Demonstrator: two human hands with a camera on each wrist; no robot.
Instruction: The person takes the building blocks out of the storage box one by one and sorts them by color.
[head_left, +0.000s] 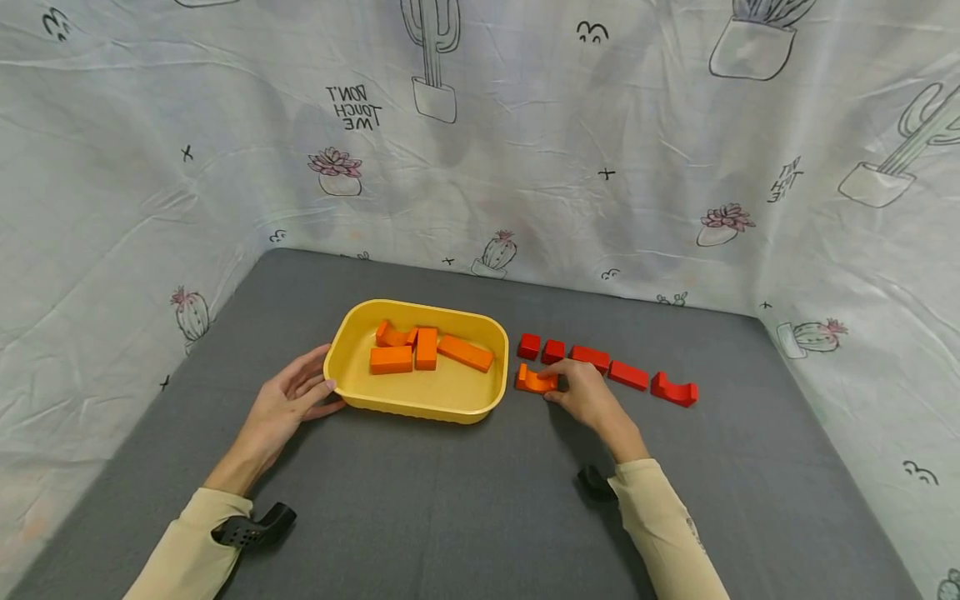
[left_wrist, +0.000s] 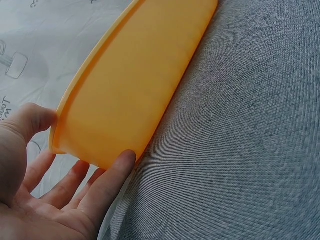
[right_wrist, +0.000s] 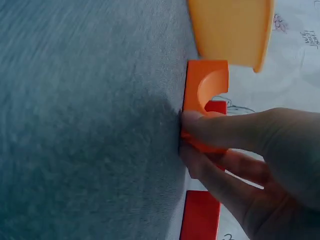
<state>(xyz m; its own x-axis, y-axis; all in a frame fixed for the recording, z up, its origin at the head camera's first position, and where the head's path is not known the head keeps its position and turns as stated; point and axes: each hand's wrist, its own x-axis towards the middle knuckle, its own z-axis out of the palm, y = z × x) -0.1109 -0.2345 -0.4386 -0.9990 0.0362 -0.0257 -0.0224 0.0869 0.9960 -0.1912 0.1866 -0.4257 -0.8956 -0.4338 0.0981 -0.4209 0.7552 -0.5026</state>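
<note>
In the head view a yellow plastic tray stands left of centre with several orange blocks inside. My left hand touches its left end. The left wrist view shows the thumb at the tray's rim and spread fingers against its outer wall. My right hand pinches one end of an orange arch block between thumb and fingers. This block stands on the cloth just right of the tray, its curved notch facing up. The right wrist view shows the notch and the thumb on the block's side.
Behind the right hand runs a slanting row of red blocks, ending in a red arch block on the right. Grey cloth covers the table. White fabric with cactus drawings hangs along the back and sides.
</note>
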